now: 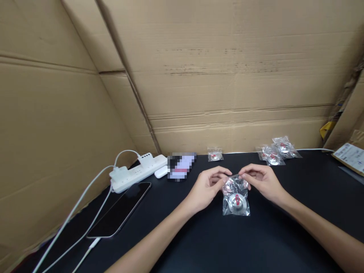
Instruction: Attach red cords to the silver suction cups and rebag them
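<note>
A clear plastic bag (235,185) hangs between my two hands, with a round silver metal piece (237,203) and a red loop in its lower part. My left hand (209,185) pinches the bag's upper left corner. At the upper right corner, my right hand (260,182) grips it between thumb and fingers. The bag's top edge is stretched between the fingertips. Whether its mouth is sealed cannot be made out.
A similar bagged piece (215,154) lies by the cardboard wall (227,76), and several more bagged pieces (274,153) sit further right. Leftward are a power strip (136,176), white cables (85,193), a tablet (121,210) and a partly blurred phone (182,167). A labelled package (351,157) lies far right.
</note>
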The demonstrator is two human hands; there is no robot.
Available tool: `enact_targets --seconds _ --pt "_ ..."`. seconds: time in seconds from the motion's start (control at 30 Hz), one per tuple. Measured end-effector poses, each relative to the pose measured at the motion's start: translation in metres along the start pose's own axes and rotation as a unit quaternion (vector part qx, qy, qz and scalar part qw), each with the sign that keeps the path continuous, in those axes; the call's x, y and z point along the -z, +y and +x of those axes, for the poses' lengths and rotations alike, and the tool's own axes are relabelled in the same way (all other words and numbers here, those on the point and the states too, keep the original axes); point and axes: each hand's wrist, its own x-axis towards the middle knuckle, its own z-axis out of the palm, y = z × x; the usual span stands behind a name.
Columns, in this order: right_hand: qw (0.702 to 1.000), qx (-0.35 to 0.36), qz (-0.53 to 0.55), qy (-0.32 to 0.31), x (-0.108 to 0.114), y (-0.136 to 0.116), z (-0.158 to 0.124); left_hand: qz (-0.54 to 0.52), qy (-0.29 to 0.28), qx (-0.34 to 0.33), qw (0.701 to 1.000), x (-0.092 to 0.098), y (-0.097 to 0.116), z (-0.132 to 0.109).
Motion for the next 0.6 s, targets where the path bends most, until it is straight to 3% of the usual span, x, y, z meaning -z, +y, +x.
enact_targets --seconds 0.3,0.6 --pt "0.988 0.101 -0.113 -0.019 0.003 -0.010 -0.001 0.086 0.006 -0.051 0.995 0.001 0.008 -0.005" --pt "0.973 0.113 -0.174 -0.097 -0.001 -0.021 -0.006 0.125 -0.007 -0.042 0.991 0.004 0.002 -0.003"
